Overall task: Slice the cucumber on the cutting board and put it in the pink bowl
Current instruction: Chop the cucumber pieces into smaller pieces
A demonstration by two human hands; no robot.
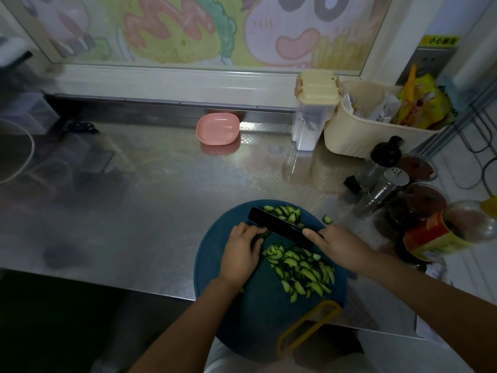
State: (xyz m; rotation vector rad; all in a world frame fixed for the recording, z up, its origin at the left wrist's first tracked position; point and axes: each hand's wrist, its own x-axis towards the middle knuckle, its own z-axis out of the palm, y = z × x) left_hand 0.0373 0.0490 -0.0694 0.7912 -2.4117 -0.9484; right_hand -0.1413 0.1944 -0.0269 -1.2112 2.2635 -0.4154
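My left hand [240, 254] is curled over the last stub of cucumber [265, 235] and pins it to the round blue cutting board [212, 265], fingertips tucked close to the blade. My right hand [341, 246] is wrapped round the handle of the black knife [279, 224], with the forefinger stretched along the back of the blade. The blade runs slantwise across the board and its edge meets the stub just beside my left fingers.

A big heap of slices [301, 267] lies on the board on my side of the knife, between my two hands. A smaller heap [285, 212] lies beyond the blade, near the far rim. One stray slice [326, 219] sits at the board's right edge; I cannot tell whether it is on the board or just off it.

The pink bowl [217, 129] stands well apart at the back of the steel counter [148, 197], with nothing in it. To the right stand a cream basket [357, 138], a metal shaker [387, 187] and some jars [430, 232].
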